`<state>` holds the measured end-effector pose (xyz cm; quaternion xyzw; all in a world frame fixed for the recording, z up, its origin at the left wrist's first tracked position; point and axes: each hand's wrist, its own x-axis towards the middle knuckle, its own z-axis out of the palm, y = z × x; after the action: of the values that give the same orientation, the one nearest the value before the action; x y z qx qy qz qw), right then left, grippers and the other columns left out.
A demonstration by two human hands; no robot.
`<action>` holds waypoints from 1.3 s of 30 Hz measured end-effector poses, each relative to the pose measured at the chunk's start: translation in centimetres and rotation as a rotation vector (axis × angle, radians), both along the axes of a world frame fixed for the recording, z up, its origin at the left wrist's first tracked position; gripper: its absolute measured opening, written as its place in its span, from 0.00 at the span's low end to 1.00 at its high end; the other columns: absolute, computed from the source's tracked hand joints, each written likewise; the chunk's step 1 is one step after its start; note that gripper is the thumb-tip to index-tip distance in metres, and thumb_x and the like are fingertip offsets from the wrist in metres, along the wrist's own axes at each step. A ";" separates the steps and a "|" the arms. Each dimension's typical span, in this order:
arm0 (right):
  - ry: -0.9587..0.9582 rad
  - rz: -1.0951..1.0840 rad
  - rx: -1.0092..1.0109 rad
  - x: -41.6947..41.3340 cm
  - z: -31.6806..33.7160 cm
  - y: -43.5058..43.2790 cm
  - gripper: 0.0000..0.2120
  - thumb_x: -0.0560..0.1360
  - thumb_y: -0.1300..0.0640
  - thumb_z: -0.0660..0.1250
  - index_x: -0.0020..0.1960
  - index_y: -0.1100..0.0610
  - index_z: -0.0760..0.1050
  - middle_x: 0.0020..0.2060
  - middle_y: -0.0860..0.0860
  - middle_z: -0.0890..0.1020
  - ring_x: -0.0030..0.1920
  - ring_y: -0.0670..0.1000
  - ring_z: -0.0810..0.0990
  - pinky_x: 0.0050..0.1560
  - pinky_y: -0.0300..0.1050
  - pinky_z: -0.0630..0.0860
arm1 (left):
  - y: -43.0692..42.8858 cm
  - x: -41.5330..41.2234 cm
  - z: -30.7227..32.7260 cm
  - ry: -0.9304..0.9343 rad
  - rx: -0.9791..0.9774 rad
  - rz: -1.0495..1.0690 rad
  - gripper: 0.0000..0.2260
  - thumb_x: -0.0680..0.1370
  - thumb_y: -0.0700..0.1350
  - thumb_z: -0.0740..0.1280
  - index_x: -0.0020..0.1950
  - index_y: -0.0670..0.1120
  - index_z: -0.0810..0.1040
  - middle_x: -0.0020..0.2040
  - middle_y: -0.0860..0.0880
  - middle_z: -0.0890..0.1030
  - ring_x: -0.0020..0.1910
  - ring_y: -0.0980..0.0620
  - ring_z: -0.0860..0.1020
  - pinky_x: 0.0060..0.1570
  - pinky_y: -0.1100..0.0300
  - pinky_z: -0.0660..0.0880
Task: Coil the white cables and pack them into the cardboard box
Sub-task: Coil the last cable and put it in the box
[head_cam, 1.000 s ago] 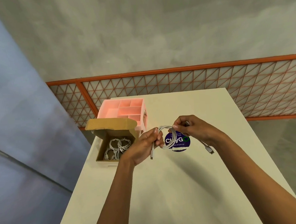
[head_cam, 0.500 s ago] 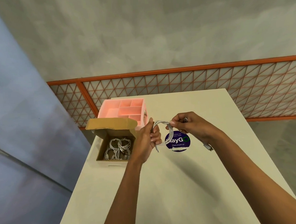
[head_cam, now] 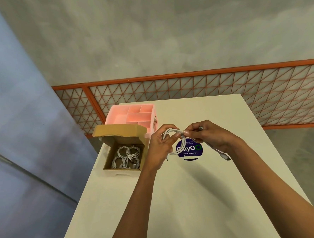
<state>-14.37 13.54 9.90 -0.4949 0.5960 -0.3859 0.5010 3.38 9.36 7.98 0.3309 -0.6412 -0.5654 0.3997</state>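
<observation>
Purple and round, a sticker (head_cam: 189, 150) on the white table (head_cam: 185, 200) read "ClayGO" in white and green, with "Clean as you go" beneath; smaller lines above it were partly hidden. Over it, both hands held a white cable (head_cam: 173, 131) wound into a loop. The left hand (head_cam: 160, 148) had its fingers curled closed through the loop, thumb against the strands. The right hand (head_cam: 206, 134) pinched the loop's right side between thumb and fingertips, its other fingers folded; the cable's loose end (head_cam: 223, 155) trailed below that wrist. Left of the hands sat the open cardboard box (head_cam: 120, 139) with coiled cables (head_cam: 127, 156) inside, touching a pink compartment organiser (head_cam: 134, 114) behind it.
</observation>
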 end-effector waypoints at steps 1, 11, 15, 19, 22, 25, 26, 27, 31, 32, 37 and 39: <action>0.022 0.000 0.004 0.0 0.0 -0.1 0.06 0.73 0.52 0.71 0.43 0.55 0.82 0.40 0.58 0.79 0.41 0.53 0.72 0.41 0.43 0.70 | 0.0 0.0 0.0 -0.001 0.003 0.007 0.07 0.77 0.37 0.68 0.54 0.36 0.75 0.32 0.58 0.76 0.24 0.61 0.67 0.23 0.68 0.60; 0.061 -0.258 -0.073 -0.9 -0.2 0.5 0.34 0.74 0.30 0.49 0.49 0.60 0.76 0.37 0.49 0.71 0.37 0.48 0.67 0.42 0.41 0.67 | -0.6 0.2 -0.4 0.132 0.167 0.112 0.03 0.76 0.40 0.69 0.48 0.46 0.78 0.38 0.55 0.76 0.31 0.60 0.67 0.24 0.67 0.61; -0.371 -0.009 -0.075 -2.9 -2.5 1.0 0.28 0.70 0.34 0.64 0.52 0.58 0.76 0.36 0.49 0.68 0.36 0.46 0.67 0.41 0.40 0.69 | -1.5 0.9 -0.6 0.201 0.267 0.221 0.04 0.76 0.39 0.68 0.48 0.47 0.78 0.38 0.51 0.76 0.31 0.59 0.67 0.24 0.68 0.61; -0.333 0.055 -0.076 -3.4 -4.0 1.6 0.09 0.77 0.57 0.64 0.53 0.60 0.79 0.41 0.54 0.78 0.43 0.47 0.77 0.47 0.36 0.76 | -1.9 1.6 -1.0 0.307 0.374 0.228 0.04 0.77 0.38 0.67 0.49 0.46 0.77 0.32 0.53 0.74 0.26 0.59 0.61 0.22 0.68 0.59; -0.065 -0.113 -0.137 -2.4 -4.1 0.9 0.08 0.78 0.62 0.63 0.48 0.58 0.82 0.46 0.57 0.83 0.46 0.50 0.79 0.43 0.35 0.77 | -1.5 1.2 -1.1 0.289 0.391 0.168 0.05 0.77 0.38 0.67 0.49 0.46 0.77 0.33 0.54 0.76 0.25 0.60 0.61 0.22 0.69 0.59; -0.109 -0.408 -0.223 -1.4 -4.3 -0.3 0.08 0.77 0.65 0.64 0.46 0.59 0.82 0.45 0.61 0.83 0.40 0.52 0.80 0.48 0.42 0.80 | -0.9 0.5 -1.3 0.244 0.374 0.119 0.04 0.76 0.39 0.68 0.48 0.47 0.77 0.36 0.52 0.75 0.25 0.61 0.64 0.22 0.68 0.60; -0.158 -0.469 -0.234 -1.1 -4.3 -0.6 0.08 0.77 0.65 0.64 0.46 0.60 0.82 0.45 0.61 0.83 0.38 0.51 0.81 0.52 0.45 0.80 | -0.8 0.5 -1.3 0.238 0.374 0.114 0.04 0.76 0.39 0.68 0.48 0.47 0.77 0.36 0.52 0.75 0.25 0.61 0.65 0.23 0.68 0.61; -0.209 -0.508 -0.239 -0.9 -4.1 -0.8 0.07 0.77 0.65 0.64 0.47 0.62 0.81 0.44 0.59 0.83 0.37 0.49 0.82 0.54 0.47 0.79 | -0.8 0.4 -1.4 0.237 0.376 0.111 0.04 0.76 0.39 0.68 0.49 0.47 0.77 0.37 0.52 0.76 0.25 0.61 0.66 0.23 0.68 0.61; -0.382 -0.518 -0.246 0.4 -3.1 -1.2 0.08 0.78 0.66 0.63 0.47 0.62 0.80 0.42 0.53 0.83 0.37 0.46 0.82 0.47 0.37 0.81 | -0.8 0.5 -1.4 0.240 0.387 0.097 0.04 0.76 0.38 0.67 0.50 0.45 0.76 0.37 0.51 0.77 0.26 0.61 0.71 0.22 0.69 0.61; -0.415 -0.508 -0.235 0.6 -2.9 -1.2 0.08 0.78 0.66 0.62 0.46 0.62 0.80 0.43 0.52 0.83 0.38 0.47 0.82 0.46 0.35 0.80 | -0.8 0.5 -1.5 0.236 0.387 0.092 0.04 0.76 0.38 0.67 0.50 0.45 0.76 0.36 0.52 0.77 0.26 0.61 0.71 0.22 0.69 0.61; -0.409 -0.439 -0.070 1.5 -2.7 -1.1 0.06 0.77 0.64 0.64 0.47 0.60 0.79 0.40 0.54 0.82 0.36 0.45 0.81 0.38 0.34 0.79 | -0.6 0.2 -1.5 0.220 0.389 0.070 0.04 0.77 0.37 0.67 0.49 0.45 0.77 0.35 0.51 0.76 0.25 0.61 0.68 0.21 0.69 0.62; -0.387 -0.403 0.003 2.2 -2.8 -1.0 0.04 0.76 0.63 0.66 0.49 0.62 0.78 0.39 0.54 0.83 0.35 0.45 0.82 0.38 0.36 0.79 | -0.6 0.0 -1.7 0.199 0.364 0.090 0.04 0.77 0.37 0.67 0.48 0.46 0.77 0.35 0.50 0.76 0.25 0.61 0.68 0.21 0.69 0.62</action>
<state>-12.19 12.59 7.08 -0.2828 0.5763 -0.5643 0.5192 3.36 8.78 6.27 0.3686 -0.4705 -0.6833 0.4195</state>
